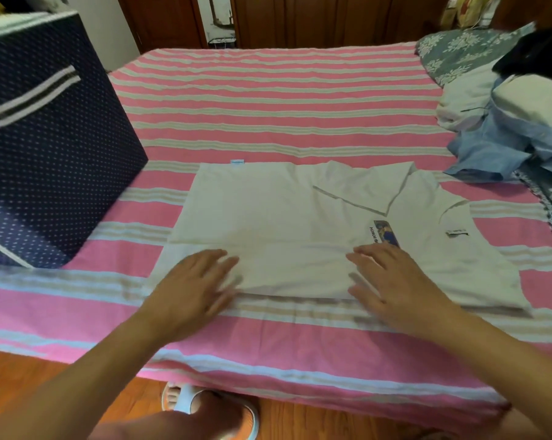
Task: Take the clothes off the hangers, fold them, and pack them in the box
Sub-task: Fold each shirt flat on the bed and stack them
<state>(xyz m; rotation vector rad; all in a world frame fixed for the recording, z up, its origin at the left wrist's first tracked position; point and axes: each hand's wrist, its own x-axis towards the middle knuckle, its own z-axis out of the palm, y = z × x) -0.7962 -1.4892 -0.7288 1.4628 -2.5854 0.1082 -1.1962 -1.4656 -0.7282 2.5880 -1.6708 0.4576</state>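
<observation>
2 hands are reaching over the near edge of the bed [268, 100], and I am watching them from the head camera. My left hand [194, 289] is lying flat with its fingers straight and spread, its fingertips resting on the near hem of the white polo shirt [268, 217]. My right hand [392, 284] is lying the same way, fingers wide and straight, on the shirt just below its printed logo patch [385, 233]. Neither hand is gripping anything. The shirt is lying partly folded on the pink striped bedsheet [268, 338], its collar pointing right. 1 navy dotted storage box [52, 173] is sitting on the bed just left of the shirt. A heap of unfolded clothes [503, 131] is waiting at the far right, well apart from the box.
</observation>
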